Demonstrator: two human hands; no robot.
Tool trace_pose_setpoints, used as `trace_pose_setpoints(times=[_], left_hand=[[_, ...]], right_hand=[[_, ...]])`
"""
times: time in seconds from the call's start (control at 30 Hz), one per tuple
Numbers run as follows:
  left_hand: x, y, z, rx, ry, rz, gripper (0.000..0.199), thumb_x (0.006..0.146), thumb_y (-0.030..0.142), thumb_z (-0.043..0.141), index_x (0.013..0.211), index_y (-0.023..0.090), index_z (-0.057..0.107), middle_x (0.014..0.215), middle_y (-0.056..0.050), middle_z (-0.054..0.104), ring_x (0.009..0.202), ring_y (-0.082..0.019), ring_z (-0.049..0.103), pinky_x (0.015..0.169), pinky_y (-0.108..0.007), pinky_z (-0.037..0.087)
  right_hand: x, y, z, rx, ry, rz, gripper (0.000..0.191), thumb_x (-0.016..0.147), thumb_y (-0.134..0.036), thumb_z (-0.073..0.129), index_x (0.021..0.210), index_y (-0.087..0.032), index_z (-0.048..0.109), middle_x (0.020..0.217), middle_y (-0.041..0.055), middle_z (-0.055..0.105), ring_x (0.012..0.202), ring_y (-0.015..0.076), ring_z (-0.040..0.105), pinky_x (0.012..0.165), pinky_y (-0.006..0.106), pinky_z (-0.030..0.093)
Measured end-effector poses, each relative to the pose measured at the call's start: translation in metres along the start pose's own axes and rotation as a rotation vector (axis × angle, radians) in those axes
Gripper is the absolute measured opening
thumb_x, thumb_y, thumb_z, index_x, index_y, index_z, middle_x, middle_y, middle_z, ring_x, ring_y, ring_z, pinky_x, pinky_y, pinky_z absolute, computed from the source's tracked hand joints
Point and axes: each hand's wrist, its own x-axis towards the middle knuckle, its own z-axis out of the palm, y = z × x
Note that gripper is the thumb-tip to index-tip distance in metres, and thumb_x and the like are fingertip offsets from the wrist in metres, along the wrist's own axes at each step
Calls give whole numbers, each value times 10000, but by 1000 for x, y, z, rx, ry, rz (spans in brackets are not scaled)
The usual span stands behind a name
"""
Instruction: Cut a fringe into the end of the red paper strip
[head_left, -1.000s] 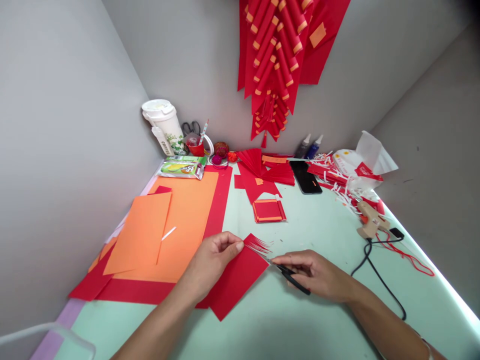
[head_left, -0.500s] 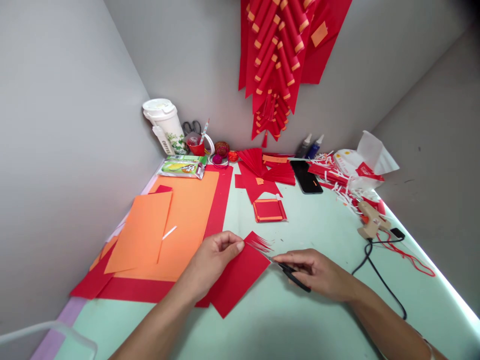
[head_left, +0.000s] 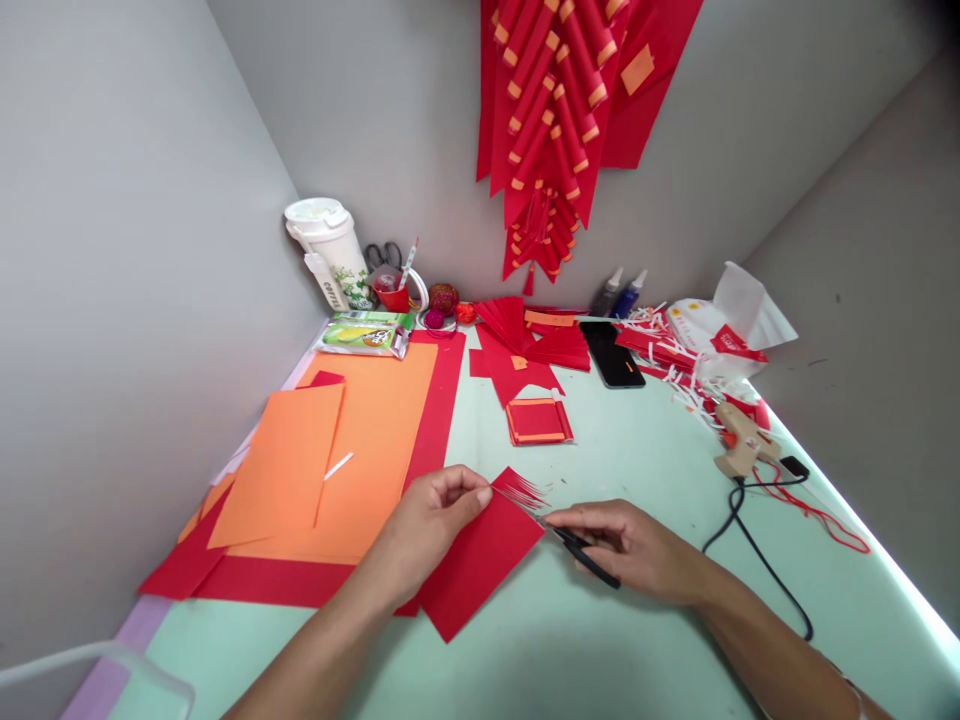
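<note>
A red paper sheet (head_left: 480, 570) is pinched at its upper left edge between the thumb and fingers of my left hand (head_left: 442, 515). Narrow strips fringe its top end, pointing right. My right hand (head_left: 626, 550) is closed around the black handles of a pair of scissors (head_left: 589, 557). The scissor blades lie at the paper's upper right edge, just below the fringe; how far apart they are is too small to tell.
Orange sheets (head_left: 281, 465) lie on red paper at the left. Beyond my hands are a small red-orange paper piece (head_left: 538, 421) and a phone (head_left: 613, 353). A glue gun (head_left: 742, 440) with a black cable sits at the right.
My left hand and the red sheet have shifted slightly right and down. The scissors remain at the sheet's edge, with my right hand nearly still.
</note>
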Motion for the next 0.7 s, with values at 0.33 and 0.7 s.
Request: trace_pose_setpoints(times=[0.33, 0.7], left_hand=[[1, -1, -1, -10, -20, 8, 285, 783, 469, 577, 784, 185, 546, 679, 36, 528, 558, -85, 476, 525, -198, 343], [2, -4, -2, -60, -52, 5, 298, 769, 479, 582, 768, 182, 552, 685, 15, 570, 575, -114, 521, 517, -207, 346]], right_hand=[[-1, -2, 0, 17, -2, 5, 375, 833, -143, 546, 1185, -256, 608, 1073, 25, 636, 790, 102, 582, 658, 174, 464], [0, -3, -1, 32, -13, 42, 395, 819, -224, 588, 1214, -216, 594, 1135, 66, 632, 912, 170, 609, 769, 259, 509]])
